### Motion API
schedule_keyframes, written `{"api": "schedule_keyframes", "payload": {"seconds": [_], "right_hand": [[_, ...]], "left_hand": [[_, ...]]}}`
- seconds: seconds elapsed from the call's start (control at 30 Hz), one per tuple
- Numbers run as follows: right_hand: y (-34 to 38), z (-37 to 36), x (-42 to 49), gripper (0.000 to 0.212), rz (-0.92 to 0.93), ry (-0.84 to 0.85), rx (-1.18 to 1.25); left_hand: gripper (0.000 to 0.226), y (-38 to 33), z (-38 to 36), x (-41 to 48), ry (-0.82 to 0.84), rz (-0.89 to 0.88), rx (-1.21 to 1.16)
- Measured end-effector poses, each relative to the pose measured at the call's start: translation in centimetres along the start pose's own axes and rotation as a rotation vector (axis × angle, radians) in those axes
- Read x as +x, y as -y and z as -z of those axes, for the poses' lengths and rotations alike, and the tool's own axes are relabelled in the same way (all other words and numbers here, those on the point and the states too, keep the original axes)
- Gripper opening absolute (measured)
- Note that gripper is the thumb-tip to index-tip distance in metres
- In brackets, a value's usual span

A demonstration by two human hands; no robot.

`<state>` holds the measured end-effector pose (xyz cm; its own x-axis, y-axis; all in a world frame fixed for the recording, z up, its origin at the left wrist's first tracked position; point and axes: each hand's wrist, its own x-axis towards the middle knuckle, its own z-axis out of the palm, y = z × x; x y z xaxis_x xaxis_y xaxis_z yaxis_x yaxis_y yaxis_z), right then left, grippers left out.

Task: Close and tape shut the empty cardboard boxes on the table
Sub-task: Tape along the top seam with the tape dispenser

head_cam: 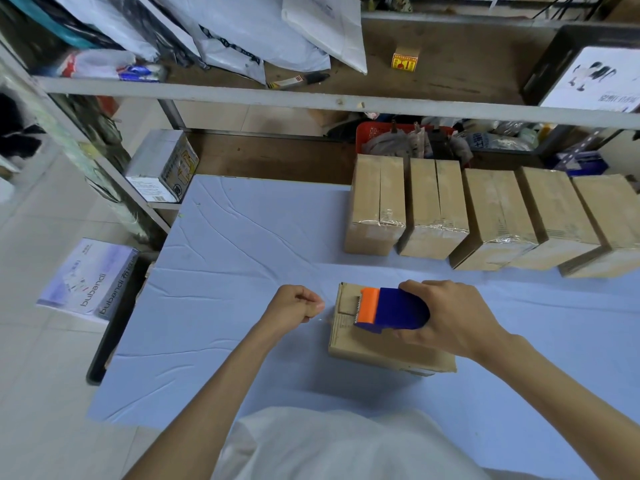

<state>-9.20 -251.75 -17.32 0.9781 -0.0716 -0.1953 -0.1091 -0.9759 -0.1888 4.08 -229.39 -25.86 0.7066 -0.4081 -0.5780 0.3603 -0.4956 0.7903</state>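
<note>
Head camera: cardboard box [377,349] lies flat on the blue-covered table [225,271], just ahead of the person's white shirt, and its top flaps look folded down. On top of the box, at its left end, sits a blue tape dispenser [398,311] with an orange front, its toothed edge pointing left. The right hand [453,318] grips the dispenser from the right, fingers wrapped over the top and thumb underneath near the box lid. The left hand [294,304] hovers just left of the box, above the cloth and apart from the cardboard. Its fingers are curled in, with thumb and forefinger pressed together on what looks like the end of a clear strip of tape [328,318]. The strip shows only as a faint glint between the hand and the box's left edge.

Behind the box and to its right, a row of five closed boxes [495,216] stands side by side, shiny tape across their tops. Further behind the box, past that row, a red basket [374,131] rests under a metal shelf [311,98] piled with white bags. Well left of the box, beyond the table edge, a white carton [86,278] printed with lettering sits on the floor.
</note>
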Motion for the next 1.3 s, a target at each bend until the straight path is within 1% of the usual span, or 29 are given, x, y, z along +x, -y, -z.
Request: {"api": "schedule_keyframes", "payload": {"seconds": [0.23,0.43,0.57,0.6,0.7,0.77,0.87,0.93,1.03,1.07,1.13,1.2,1.3], "right_hand": [[0.1,-0.1,0.1,0.057,-0.014,-0.004,-0.004],[0.2,-0.4,0.4,0.052,-0.018,-0.002,-0.023],[0.1,-0.4,0.7,0.054,-0.01,0.001,-0.024],[0.1,-0.4,0.7,0.055,-0.01,0.006,-0.023],[0.0,-0.3,0.7,0.057,-0.006,0.008,-0.025],[0.2,-0.4,0.5,0.057,0.002,0.004,-0.031],[0.3,-0.4,0.3,0.056,0.008,-0.005,-0.031],[0.3,-0.4,0.3,0.058,0.012,0.0,-0.028],[0.2,-0.4,0.4,0.061,0.014,-0.003,-0.031],[0.2,-0.4,0.3,0.06,0.016,-0.007,-0.031],[0.2,-0.4,0.4,0.056,0.016,-0.021,-0.029],[0.2,-0.2,0.4,0.056,0.019,-0.03,-0.02],[0.2,-0.1,0.4,0.061,0.032,-0.006,-0.027]], "left_hand": [[0.007,0.6,-1.1,0.7,0.01,0.051,0.007],[0.009,1.5,-2.2,1.2,0.016,0.081,-0.064],[0.007,1.6,-2.3,1.6,0.009,0.091,-0.049],[0.011,1.8,-2.4,1.6,0.012,0.106,-0.037],[0.045,2.9,-2.5,1.5,0.059,0.196,-0.026],[0.049,3.8,-3.1,0.8,0.043,0.216,-0.131],[0.05,4.3,-4.0,-0.3,-0.106,0.183,-0.198],[0.041,4.2,-4.4,-0.9,-0.191,0.132,-0.2],[0.024,3.3,-4.1,-1.6,-0.354,-0.022,-0.176],[0.017,2.7,-4.2,-2.0,-0.37,-0.074,-0.161],[0.01,1.4,-4.8,-2.5,-0.336,-0.136,-0.118],[0.019,0.5,-5.6,-2.9,-0.308,-0.138,-0.07],[0.028,0.2,-6.4,-2.9,-0.365,-0.127,-0.031]]}}
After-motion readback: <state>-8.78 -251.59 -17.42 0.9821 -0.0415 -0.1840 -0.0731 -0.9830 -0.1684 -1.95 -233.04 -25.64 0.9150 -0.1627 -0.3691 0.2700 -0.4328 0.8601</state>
